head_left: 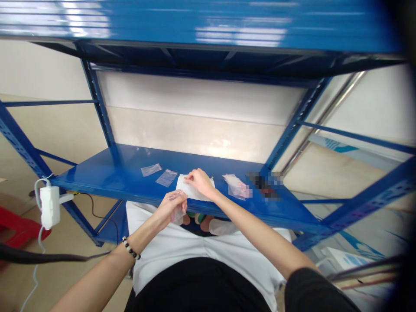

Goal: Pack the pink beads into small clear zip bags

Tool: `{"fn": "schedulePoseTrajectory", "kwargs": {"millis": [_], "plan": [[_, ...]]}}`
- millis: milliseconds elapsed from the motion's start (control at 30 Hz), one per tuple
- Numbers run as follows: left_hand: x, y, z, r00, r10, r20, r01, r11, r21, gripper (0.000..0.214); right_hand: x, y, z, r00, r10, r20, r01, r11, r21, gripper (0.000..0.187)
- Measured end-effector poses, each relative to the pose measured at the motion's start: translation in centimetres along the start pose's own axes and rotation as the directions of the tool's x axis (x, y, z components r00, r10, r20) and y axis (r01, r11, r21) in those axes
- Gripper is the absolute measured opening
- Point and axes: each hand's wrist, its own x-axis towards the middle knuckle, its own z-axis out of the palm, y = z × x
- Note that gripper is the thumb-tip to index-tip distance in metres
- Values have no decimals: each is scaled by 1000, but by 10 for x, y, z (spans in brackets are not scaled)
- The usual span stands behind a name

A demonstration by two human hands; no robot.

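Observation:
My left hand point(172, 207) is closed on a small clear plastic bag point(178, 215) held just in front of the blue metal shelf point(107, 175). My right hand point(199, 182) rests on the shelf with its fingers pinched together over a white sheet or pouch point(190, 191). Two more small clear bags point(151, 169) point(167, 178) lie flat on the shelf to the left of my right hand. A little heap of clear bags point(234, 185) lies to its right.
The blue rack has an upper shelf point(208, 21) overhead and slanted posts point(97, 104) on both sides. A white power adapter point(50, 207) with a cable hangs at the shelf's left end. A red object point(16, 225) sits on the floor at left.

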Motion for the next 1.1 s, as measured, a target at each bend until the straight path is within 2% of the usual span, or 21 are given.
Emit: {"fn": "schedulePoseTrajectory", "kwargs": {"millis": [267,433,633,700,767,900,1000,1100], "plan": [[1,4,0,998,-8,68,4,998,56,29,2,4,2,999,21,38,-20,1000,-24,14],[-3,4,-1,999,3,45,-7,997,76,30,-2,-3,-2,1000,11,28,-10,999,-43,11],[0,4,-1,999,3,53,-13,983,184,32,-7,-11,-26,999,-13,-30,10,996,-88,12],[0,5,0,998,6,70,-24,968,249,31,-12,-19,-40,998,-40,-55,38,998,-42,10],[-2,8,3,996,7,85,-34,948,318,31,-22,-30,-53,996,-69,-50,73,994,82,9],[-11,11,8,996,-35,76,-4,889,457,31,-52,-58,-69,987,-163,-12,156,915,372,10],[-17,11,12,993,-91,74,43,867,496,32,-72,-71,-73,973,-229,-17,216,887,409,10],[-18,8,15,982,-137,127,65,888,455,33,-80,-72,-73,966,-257,-2,237,890,389,7]]}}
